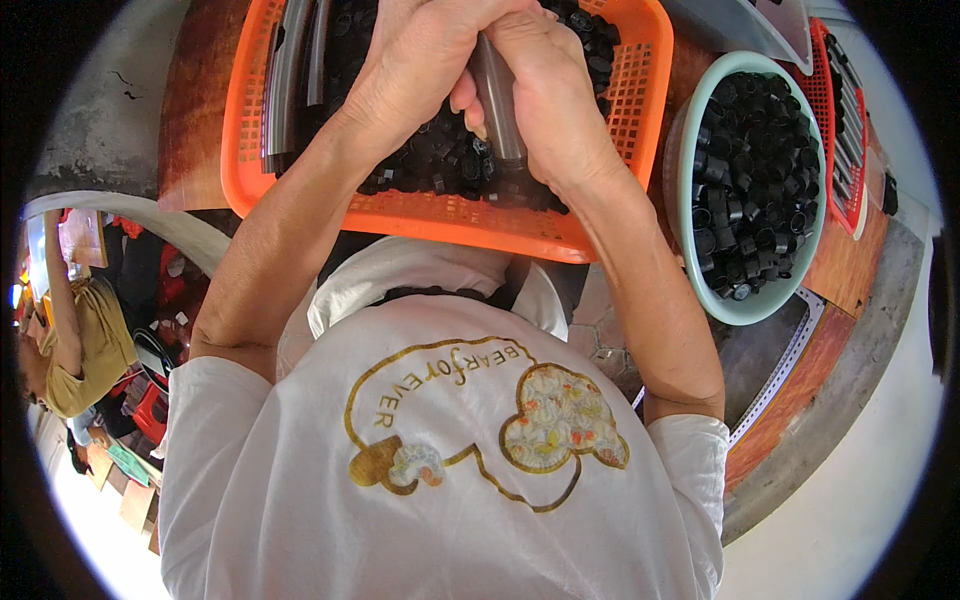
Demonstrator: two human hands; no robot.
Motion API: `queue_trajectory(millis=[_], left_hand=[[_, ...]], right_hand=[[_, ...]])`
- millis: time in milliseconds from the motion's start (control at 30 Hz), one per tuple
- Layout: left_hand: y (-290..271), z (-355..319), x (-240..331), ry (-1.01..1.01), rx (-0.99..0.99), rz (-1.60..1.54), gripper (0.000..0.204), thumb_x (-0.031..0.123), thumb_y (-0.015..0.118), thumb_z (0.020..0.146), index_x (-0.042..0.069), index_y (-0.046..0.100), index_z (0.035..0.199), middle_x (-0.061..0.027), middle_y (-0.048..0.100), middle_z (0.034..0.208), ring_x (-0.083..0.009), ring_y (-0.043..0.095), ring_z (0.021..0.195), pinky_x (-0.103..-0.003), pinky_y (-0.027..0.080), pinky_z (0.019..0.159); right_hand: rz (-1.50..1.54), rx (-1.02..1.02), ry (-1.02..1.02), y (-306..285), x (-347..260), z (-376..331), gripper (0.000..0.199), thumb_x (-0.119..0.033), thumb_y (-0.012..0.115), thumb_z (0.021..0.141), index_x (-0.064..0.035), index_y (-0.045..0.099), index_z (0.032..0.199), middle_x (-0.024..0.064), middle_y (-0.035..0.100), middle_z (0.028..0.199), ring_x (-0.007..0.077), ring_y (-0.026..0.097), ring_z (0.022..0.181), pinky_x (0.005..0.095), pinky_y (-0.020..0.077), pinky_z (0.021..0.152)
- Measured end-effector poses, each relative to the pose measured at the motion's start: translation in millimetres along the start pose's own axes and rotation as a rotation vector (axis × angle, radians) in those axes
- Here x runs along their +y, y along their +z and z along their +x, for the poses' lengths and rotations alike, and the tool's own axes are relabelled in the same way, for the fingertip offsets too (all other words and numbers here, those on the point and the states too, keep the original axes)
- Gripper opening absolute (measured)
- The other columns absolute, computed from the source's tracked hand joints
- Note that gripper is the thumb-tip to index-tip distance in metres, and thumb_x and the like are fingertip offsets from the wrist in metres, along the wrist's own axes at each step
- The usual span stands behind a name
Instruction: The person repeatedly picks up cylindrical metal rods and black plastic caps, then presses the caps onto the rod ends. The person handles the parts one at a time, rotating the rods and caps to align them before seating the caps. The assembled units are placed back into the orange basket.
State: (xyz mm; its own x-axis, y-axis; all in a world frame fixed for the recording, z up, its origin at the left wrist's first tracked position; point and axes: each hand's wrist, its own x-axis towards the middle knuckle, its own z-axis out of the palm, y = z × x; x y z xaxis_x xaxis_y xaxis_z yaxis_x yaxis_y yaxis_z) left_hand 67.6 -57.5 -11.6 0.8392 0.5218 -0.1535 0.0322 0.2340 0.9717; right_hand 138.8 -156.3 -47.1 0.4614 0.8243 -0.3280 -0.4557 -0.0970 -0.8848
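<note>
My right hand (548,95) is wrapped round a dark, see-through plastic tube (497,105), which slants down over an orange plastic basket (640,110). Fingertips show along the tube's left side. At the tube's upper end my left hand (425,55) is closed and meets the right hand. What its fingers hold is hidden by the hands and the picture's top edge. Many short black ring-like pieces (440,160) fill the basket beneath. More long dark tubes (290,90) lean along the basket's left side.
A pale green basin (687,170) heaped with small black rings stands to the right. Beyond it is a red basket (822,90) with long tubes. The wooden tabletop (195,110) extends left. Another person (95,345) is at the far left, near a red stool (150,412).
</note>
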Motion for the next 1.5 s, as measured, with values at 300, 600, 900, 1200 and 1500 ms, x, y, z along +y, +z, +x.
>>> queue_trajectory(millis=[300, 600, 900, 1200, 1500], left_hand=[[-1, -2, -2, 0.002, 0.038, 0.046, 0.037, 0.032, 0.062, 0.094, -0.005, 0.066, 0.091, -0.0102, 0.067, 0.069, -0.0123, 0.057, 0.045, -0.023, 0.043, 0.034], [-7, 7, -5, 0.073, -0.076, -0.057, 0.057, 0.049, 0.039, 0.11, 0.002, 0.066, 0.095, -0.0039, 0.059, 0.059, -0.0108, 0.047, 0.036, -0.022, 0.036, 0.033], [-11, 22, -18, -0.105, -0.018, -0.452, 0.047, 0.042, 0.058, 0.105, 0.001, 0.071, 0.087, -0.0052, 0.066, 0.079, -0.0136, 0.062, 0.073, -0.029, 0.052, 0.07], [-11, 21, -16, -0.041, 0.029, -0.466, 0.037, 0.041, 0.061, 0.105, 0.006, 0.064, 0.092, -0.0005, 0.06, 0.082, -0.0091, 0.058, 0.073, -0.026, 0.05, 0.068], [-25, 20, -2, -0.063, 0.24, -0.421, 0.046, 0.049, 0.057, 0.104, 0.01, 0.063, 0.08, -0.0024, 0.061, 0.069, -0.0149, 0.061, 0.059, -0.03, 0.05, 0.056]], right_hand=[[0.012, -0.029, -0.038, 3, 5, -1, 0.051, -0.043, 0.041, 0.11, -0.0078, 0.062, 0.08, 0.0021, 0.059, 0.06, 0.0097, 0.056, 0.047, 0.0219, 0.0428, 0.042], [-0.019, -0.038, 0.023, 3, -28, -5, 0.065, -0.061, 0.036, 0.107, -0.0043, 0.064, 0.092, 0.0053, 0.064, 0.068, 0.0138, 0.061, 0.053, 0.0248, 0.0507, 0.048], [-0.373, 0.092, -0.062, 10, -39, -7, 0.056, -0.051, 0.046, 0.108, 0.0, 0.069, 0.106, 0.0072, 0.068, 0.076, 0.0139, 0.066, 0.07, 0.0244, 0.051, 0.06], [-0.992, 0.134, -0.472, -4, -40, 5, 0.047, -0.04, 0.049, 0.104, 0.0001, 0.068, 0.09, 0.0254, 0.068, 0.079, 0.0484, 0.066, 0.08, 0.0541, 0.0513, 0.074], [-0.861, 0.146, -0.402, -30, -44, 17, 0.036, -0.029, 0.056, 0.107, 0.0033, 0.062, 0.121, 0.0074, 0.067, 0.086, 0.0141, 0.061, 0.071, 0.0285, 0.0484, 0.064]])
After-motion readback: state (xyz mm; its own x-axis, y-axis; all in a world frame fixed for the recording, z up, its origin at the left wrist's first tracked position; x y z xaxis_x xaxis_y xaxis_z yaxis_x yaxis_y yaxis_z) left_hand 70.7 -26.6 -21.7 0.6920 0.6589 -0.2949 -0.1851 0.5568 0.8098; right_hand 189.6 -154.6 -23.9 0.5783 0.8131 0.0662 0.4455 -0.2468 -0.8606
